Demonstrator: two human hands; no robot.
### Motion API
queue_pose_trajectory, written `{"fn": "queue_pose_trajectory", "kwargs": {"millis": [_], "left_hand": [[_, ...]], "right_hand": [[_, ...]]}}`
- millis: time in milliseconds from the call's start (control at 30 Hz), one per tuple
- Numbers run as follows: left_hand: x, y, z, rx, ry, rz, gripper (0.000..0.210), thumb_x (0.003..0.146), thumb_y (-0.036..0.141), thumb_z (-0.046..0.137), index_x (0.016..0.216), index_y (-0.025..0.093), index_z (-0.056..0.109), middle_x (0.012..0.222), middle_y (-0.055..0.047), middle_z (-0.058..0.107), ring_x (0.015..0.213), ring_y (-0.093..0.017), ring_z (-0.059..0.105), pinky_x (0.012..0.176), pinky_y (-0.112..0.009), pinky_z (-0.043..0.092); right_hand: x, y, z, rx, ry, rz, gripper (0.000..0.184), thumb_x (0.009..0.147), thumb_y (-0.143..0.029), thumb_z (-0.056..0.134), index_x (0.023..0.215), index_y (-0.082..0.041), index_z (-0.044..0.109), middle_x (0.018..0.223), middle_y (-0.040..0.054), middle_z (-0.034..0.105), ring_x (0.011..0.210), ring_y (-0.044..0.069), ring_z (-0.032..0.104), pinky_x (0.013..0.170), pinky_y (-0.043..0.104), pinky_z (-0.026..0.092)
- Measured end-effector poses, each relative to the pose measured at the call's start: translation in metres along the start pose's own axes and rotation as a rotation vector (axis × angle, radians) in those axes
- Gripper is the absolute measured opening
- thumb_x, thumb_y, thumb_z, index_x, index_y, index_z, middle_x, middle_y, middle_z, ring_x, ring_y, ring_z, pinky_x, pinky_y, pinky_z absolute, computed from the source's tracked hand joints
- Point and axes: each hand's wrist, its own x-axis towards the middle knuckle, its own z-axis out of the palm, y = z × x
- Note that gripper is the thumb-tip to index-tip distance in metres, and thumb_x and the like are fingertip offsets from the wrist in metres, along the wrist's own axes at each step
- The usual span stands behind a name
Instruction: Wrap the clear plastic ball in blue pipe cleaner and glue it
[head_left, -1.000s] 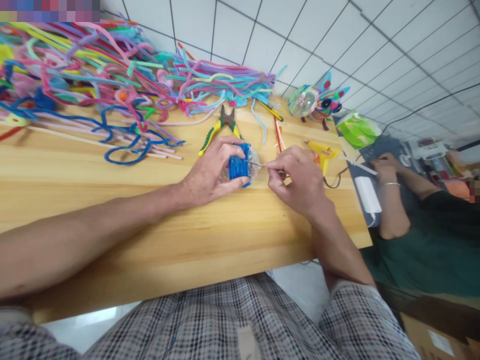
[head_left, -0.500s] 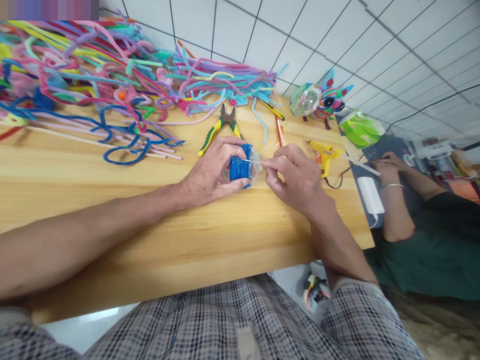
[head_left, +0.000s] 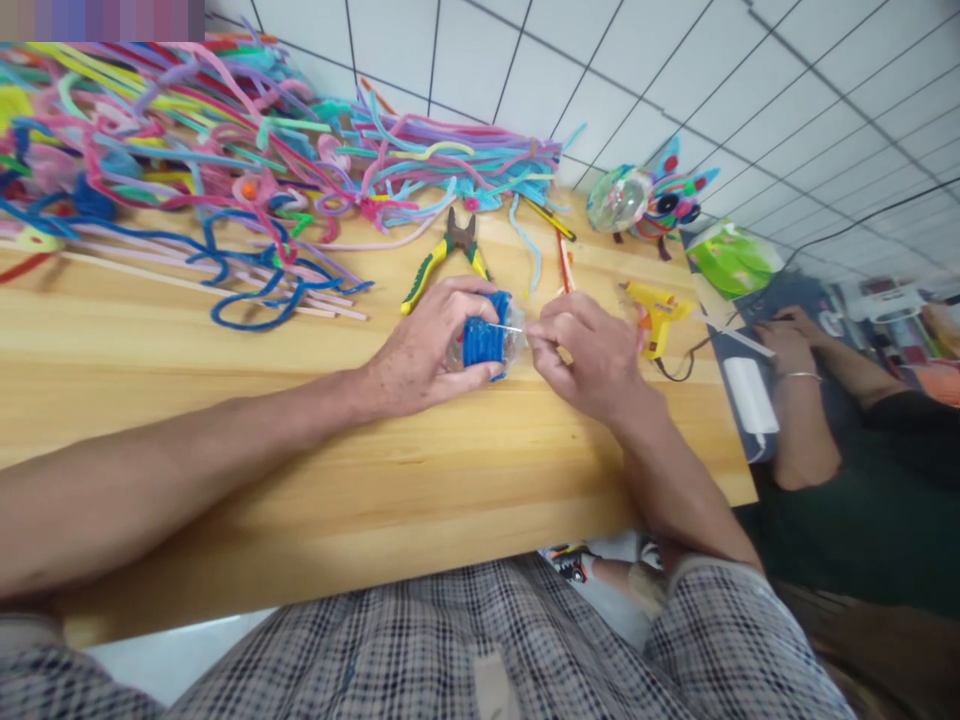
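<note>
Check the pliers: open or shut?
Open: the pliers lie with their tips apart and yellow-green handles spread.

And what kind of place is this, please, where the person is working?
Probably a craft workroom, though the exact kind is uncertain: colourful fuzzy stems are heaped on a wooden table, with pliers and a yellow glue gun also on it.

Pretty sure this is a craft workshop: the wooden table [head_left: 420, 500] has a huge heap of fuzzy stems [head_left: 172, 190] in loads of colors, plus pliers [head_left: 460, 238], a yellow glue gun [head_left: 657, 312] and 1 big-eyed fuzzy animal figure [head_left: 673, 207]. There's a 2nd person [head_left: 806, 430] at the dark surface [head_left: 750, 350] right beside it, so it's a shared space.
</note>
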Motion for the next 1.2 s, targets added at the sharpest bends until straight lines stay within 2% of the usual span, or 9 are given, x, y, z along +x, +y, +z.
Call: {"fn": "queue_pose_trajectory", "kwargs": {"millis": [267, 433, 600, 800, 1033, 1200], "left_hand": [[0.001, -0.002, 0.002, -0.038, 0.037, 0.036, 0.043, 0.102, 0.044, 0.080, 0.134, 0.026, 0.058, 0.150, -0.016, 0.067, 0.146, -0.034, 0.063, 0.120, -0.056, 0.056], [0.000, -0.002, 0.000, -0.012, 0.005, 0.019, 0.046, 0.102, 0.049, 0.080, 0.135, 0.026, 0.058, 0.150, -0.016, 0.067, 0.144, -0.033, 0.065, 0.119, -0.056, 0.057], [-0.003, -0.002, 0.002, -0.017, 0.048, 0.069, 0.048, 0.100, 0.042, 0.083, 0.137, 0.026, 0.057, 0.150, -0.017, 0.067, 0.145, -0.035, 0.064, 0.119, -0.057, 0.057], [-0.007, -0.005, 0.007, -0.046, 0.067, 0.082, 0.069, 0.096, 0.044, 0.087, 0.150, 0.027, 0.047, 0.152, -0.020, 0.064, 0.143, -0.036, 0.066, 0.117, -0.057, 0.059], [-0.007, -0.004, 0.005, -0.038, 0.052, 0.086, 0.063, 0.098, 0.043, 0.086, 0.148, 0.027, 0.049, 0.151, -0.019, 0.064, 0.143, -0.036, 0.065, 0.118, -0.059, 0.058], [-0.008, -0.003, 0.005, -0.065, 0.048, 0.068, 0.071, 0.097, 0.045, 0.087, 0.151, 0.028, 0.045, 0.153, -0.020, 0.063, 0.144, -0.036, 0.065, 0.118, -0.059, 0.058]], "right_hand": [[-0.001, 0.002, 0.001, 0.038, 0.045, -0.090, 0.034, 0.103, -0.009, 0.059, 0.130, -0.026, 0.071, 0.106, 0.0042, 0.078, 0.094, 0.019, 0.073, 0.078, 0.032, 0.058], [0.000, 0.002, 0.001, 0.006, 0.047, -0.098, 0.031, 0.102, -0.007, 0.060, 0.125, -0.026, 0.068, 0.101, 0.0024, 0.076, 0.090, 0.019, 0.073, 0.076, 0.031, 0.058], [-0.001, -0.001, 0.007, -0.002, 0.087, -0.120, 0.030, 0.103, -0.008, 0.059, 0.126, -0.025, 0.067, 0.096, 0.0012, 0.077, 0.084, 0.017, 0.074, 0.071, 0.029, 0.057], [-0.004, -0.004, 0.007, -0.006, 0.111, -0.120, 0.034, 0.098, -0.006, 0.062, 0.125, -0.026, 0.069, 0.099, 0.0018, 0.080, 0.084, 0.017, 0.076, 0.072, 0.029, 0.057], [-0.002, -0.008, 0.010, 0.007, 0.167, -0.131, 0.030, 0.098, -0.005, 0.063, 0.120, -0.022, 0.071, 0.095, 0.0025, 0.078, 0.082, 0.017, 0.072, 0.070, 0.029, 0.055], [-0.002, -0.010, 0.011, -0.009, 0.179, -0.119, 0.029, 0.098, -0.004, 0.063, 0.118, -0.024, 0.069, 0.093, 0.0012, 0.078, 0.080, 0.016, 0.073, 0.068, 0.028, 0.056]]}}
